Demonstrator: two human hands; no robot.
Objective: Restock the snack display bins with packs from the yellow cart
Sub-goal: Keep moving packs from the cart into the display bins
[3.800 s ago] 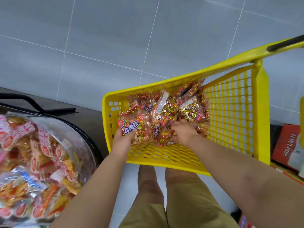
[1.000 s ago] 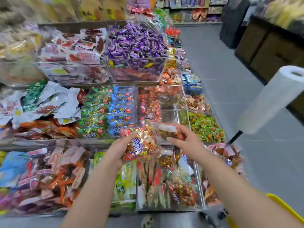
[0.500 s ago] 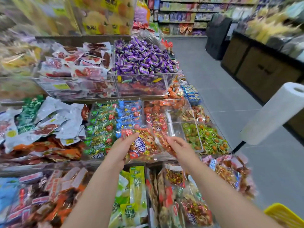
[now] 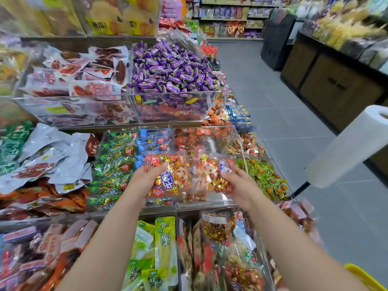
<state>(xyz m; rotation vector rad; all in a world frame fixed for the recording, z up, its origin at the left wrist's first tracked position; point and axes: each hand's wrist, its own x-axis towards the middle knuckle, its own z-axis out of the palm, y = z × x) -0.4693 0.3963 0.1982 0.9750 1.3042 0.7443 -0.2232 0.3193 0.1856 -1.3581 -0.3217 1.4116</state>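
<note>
My left hand (image 4: 144, 179) grips a clear snack pack (image 4: 174, 175) with red, gold and a cartoon face. My right hand (image 4: 237, 183) grips a second pack (image 4: 212, 173) of the same kind. Both packs hang over a clear acrylic bin (image 4: 231, 139) in the middle tier of the snack display; the bin holds orange-red packs at its far end. Only a yellow corner of the cart (image 4: 365, 278) shows at the bottom right.
Neighbouring bins hold green and blue packs (image 4: 126, 156), green candies (image 4: 266, 177), purple candies (image 4: 170, 68) and white meat packs (image 4: 50, 156). A white bag roll (image 4: 352, 143) on a black stand juts in at right. The grey-tiled aisle (image 4: 294, 127) runs past dark cabinets (image 4: 336, 85).
I turned from the yellow cart to the display with packs in both hands. Over the last second both hands moved forward and apart, each now with its own pack over the middle bin.
</note>
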